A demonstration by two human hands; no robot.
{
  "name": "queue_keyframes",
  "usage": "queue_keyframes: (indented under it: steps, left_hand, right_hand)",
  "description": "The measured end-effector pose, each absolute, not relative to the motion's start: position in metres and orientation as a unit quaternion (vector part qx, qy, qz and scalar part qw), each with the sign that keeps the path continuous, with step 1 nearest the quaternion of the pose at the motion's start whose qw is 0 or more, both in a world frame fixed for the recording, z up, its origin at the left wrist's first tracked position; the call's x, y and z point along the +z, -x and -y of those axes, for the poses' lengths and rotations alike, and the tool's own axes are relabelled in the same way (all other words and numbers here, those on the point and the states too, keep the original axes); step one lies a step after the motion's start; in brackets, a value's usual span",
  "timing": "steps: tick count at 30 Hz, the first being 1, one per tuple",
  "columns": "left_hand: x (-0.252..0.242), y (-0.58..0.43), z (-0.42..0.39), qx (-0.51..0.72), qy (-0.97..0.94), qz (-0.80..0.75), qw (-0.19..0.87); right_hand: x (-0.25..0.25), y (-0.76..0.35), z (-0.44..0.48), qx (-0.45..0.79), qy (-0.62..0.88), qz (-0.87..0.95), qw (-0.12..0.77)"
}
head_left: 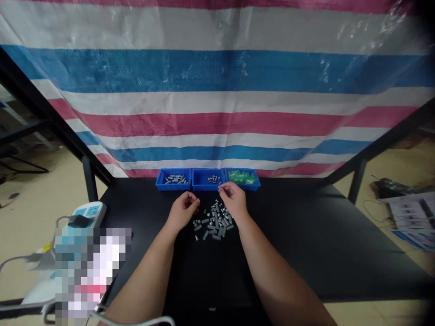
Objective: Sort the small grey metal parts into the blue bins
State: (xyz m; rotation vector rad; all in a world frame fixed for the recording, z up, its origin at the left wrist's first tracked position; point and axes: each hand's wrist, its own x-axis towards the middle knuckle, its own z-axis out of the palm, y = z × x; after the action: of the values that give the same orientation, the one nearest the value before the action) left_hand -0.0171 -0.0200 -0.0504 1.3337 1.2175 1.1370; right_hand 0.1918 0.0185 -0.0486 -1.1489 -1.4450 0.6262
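A heap of small grey metal cylinders (215,222) lies on the black table (306,235) between my hands. My left hand (183,210) hovers at the heap's left edge, fingers curled in a pinch on something too small to name. My right hand (233,199) sits at the heap's far right side, fingertips pinched on a tiny piece near the middle tray. Behind the heap stand three blue trays: the left tray (173,179) holds grey cylinders, the middle tray (208,179) a few small metal parts, the right tray (242,177) green pieces.
A striped red, white and blue tarp (217,90) hangs behind the table. A white power strip (89,212) with a black plug lies off the left edge. Papers and cables (408,213) lie on the floor at right. Black frame legs (89,179) stand at both back corners.
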Motion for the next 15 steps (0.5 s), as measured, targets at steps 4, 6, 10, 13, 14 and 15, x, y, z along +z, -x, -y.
queue_keyframes:
  steps: [4,6,10,13,14,15]
  left_hand:
    - [-0.056,0.021,0.012,0.532,-0.451,-0.487,0.526]
    - [-0.059,0.025,0.008,0.568,-0.405,-0.475,0.536]
    - [-0.058,0.032,0.000,0.650,-0.322,-0.442,0.528]
    - [-0.052,0.036,-0.003,0.675,-0.313,-0.394,0.540]
    - [-0.050,0.036,-0.003,0.673,-0.321,-0.378,0.549]
    - [-0.048,0.037,-0.002,0.667,-0.332,-0.365,0.558]
  right_hand:
    - [-0.056,-0.188,-0.027,0.313,0.449,0.598,0.585]
    - [-0.056,-0.189,-0.026,0.308,0.445,0.614,0.575]
    - [-0.048,-0.194,-0.018,0.239,0.476,0.653,0.538]
    - [-0.043,-0.199,-0.013,0.225,0.480,0.674,0.514]
    - [-0.043,-0.200,-0.012,0.226,0.480,0.678,0.509]
    - [-0.043,-0.201,-0.012,0.227,0.479,0.682,0.504]
